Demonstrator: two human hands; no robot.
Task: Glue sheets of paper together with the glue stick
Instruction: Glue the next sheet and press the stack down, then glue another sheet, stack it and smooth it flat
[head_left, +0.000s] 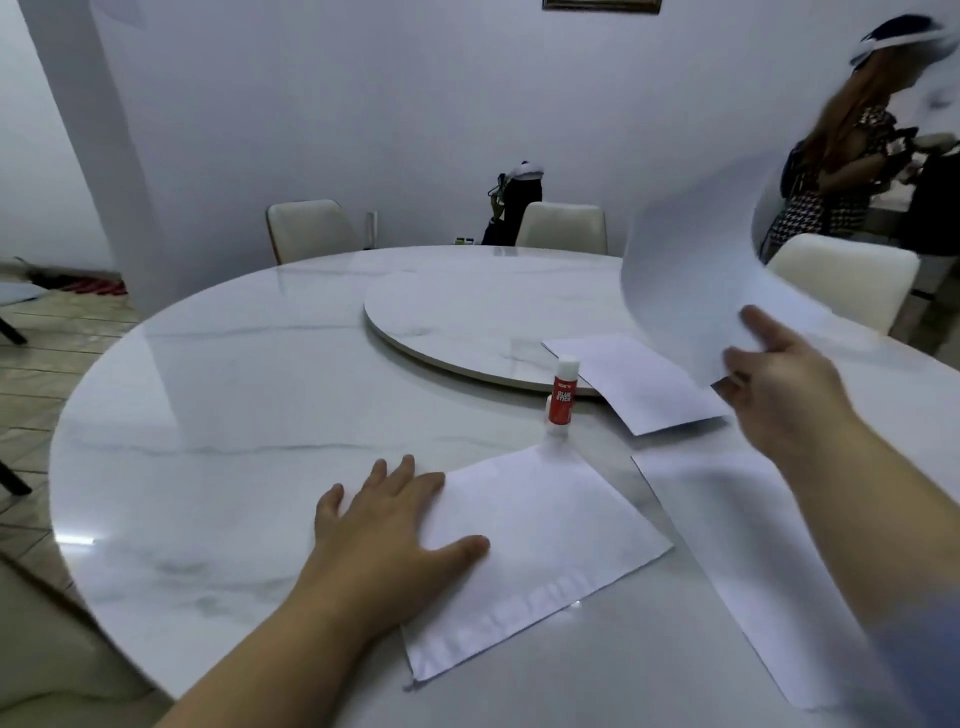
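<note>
The right hand (779, 384) has its grip pinched on the near edge of a loose sheet (696, 270), which curls up and away from the table (234, 415), blurred. The left hand (395, 519) lies flat, fingers spread, closed on nothing, pressing the left edge of the base sheet (535, 551).

Taking the glue stick (562, 389) as the landmark: it stands upright, cap on, just beyond the base sheet's far corner. The base sheet lies nearer the person than it, long axis running diagonally from that corner down toward the person's left. The raised sheet hangs to the stick's right and beyond. So the held paper probably has to travel left and toward the person to land on the base sheet. Another sheet (639, 384) lies just right of the stick, partly on the turntable (467, 312); a further one (737, 561) lies under the right forearm.
</note>
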